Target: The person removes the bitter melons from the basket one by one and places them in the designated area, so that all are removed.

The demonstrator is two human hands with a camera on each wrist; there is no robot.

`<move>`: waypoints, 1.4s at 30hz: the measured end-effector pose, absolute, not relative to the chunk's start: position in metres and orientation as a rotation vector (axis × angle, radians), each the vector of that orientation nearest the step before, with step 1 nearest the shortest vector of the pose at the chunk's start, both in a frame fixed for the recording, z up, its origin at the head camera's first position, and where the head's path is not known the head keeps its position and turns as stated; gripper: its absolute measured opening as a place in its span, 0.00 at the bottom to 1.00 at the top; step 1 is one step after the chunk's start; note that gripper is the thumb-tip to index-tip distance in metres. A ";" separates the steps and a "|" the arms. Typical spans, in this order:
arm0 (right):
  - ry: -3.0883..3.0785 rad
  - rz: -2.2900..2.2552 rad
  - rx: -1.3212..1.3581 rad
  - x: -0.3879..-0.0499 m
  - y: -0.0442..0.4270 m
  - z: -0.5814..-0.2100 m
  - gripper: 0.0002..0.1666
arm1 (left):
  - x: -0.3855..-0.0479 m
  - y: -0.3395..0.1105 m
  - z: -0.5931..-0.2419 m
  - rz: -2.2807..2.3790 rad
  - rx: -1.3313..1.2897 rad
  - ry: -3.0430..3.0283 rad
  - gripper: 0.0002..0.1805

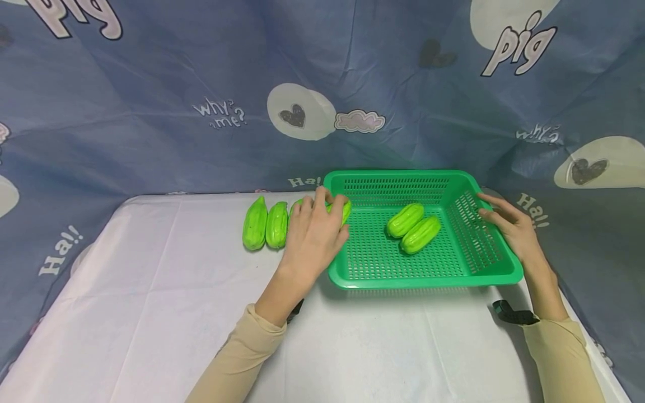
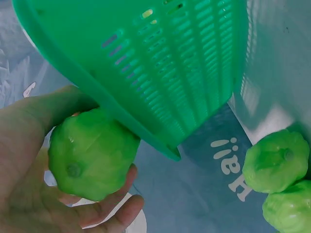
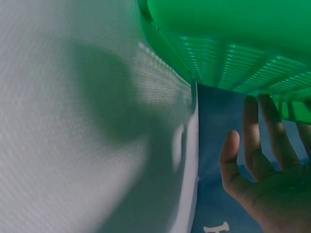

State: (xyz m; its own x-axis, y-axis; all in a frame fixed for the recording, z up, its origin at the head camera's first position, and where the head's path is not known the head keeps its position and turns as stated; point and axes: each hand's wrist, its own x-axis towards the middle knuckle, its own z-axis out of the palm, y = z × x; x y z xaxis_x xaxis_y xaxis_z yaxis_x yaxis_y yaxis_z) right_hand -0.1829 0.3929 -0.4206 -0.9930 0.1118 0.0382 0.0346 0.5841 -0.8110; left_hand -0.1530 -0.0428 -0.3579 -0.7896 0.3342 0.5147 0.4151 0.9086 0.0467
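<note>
Vegetable (image 2: pixel 92 155) is held by left hand (image 1: pixel 312 229), fingers curled round it, at left side of basket (image 1: pixel 428 283). Basket is touched by spread right hand (image 1: pixel 513 228), probably for steadying. Two vegetables (image 1: pixel 421 235) are laid inside; others (image 1: pixel 255 224) are lined on surface (image 1: pixel 151 313), seemingly for easy reach.

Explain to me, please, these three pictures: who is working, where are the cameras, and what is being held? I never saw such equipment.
No robot here: these are a person's two bare hands. The wide picture comes from a camera worn on the head; the two closer ones from cameras on the left and right wrists. On the white cloth is a green basket with two green vegetables inside; more vegetables lie left of it. The left hand holds another vegetable at the basket's left rim, and the right hand is at the right rim.
</note>
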 end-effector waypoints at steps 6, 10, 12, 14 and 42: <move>-2.742 1.353 -0.118 -0.182 0.394 -0.423 0.31 | -0.152 -0.047 -0.357 -0.250 -0.536 -2.588 0.22; -2.748 1.343 -0.116 -0.182 0.395 -0.424 0.31 | -0.151 -0.051 -0.358 -0.267 -0.533 -2.616 0.23; -2.740 1.353 -0.116 -0.182 0.395 -0.424 0.31 | -0.151 -0.053 -0.358 -0.258 -0.523 -2.622 0.24; -2.730 1.368 -0.118 -0.182 0.394 -0.424 0.31 | -0.151 -0.056 -0.358 -0.245 -0.507 -2.627 0.24; -2.740 1.395 -0.108 -0.183 0.393 -0.422 0.32 | -0.173 -0.174 -0.359 -0.387 -0.086 -2.889 0.33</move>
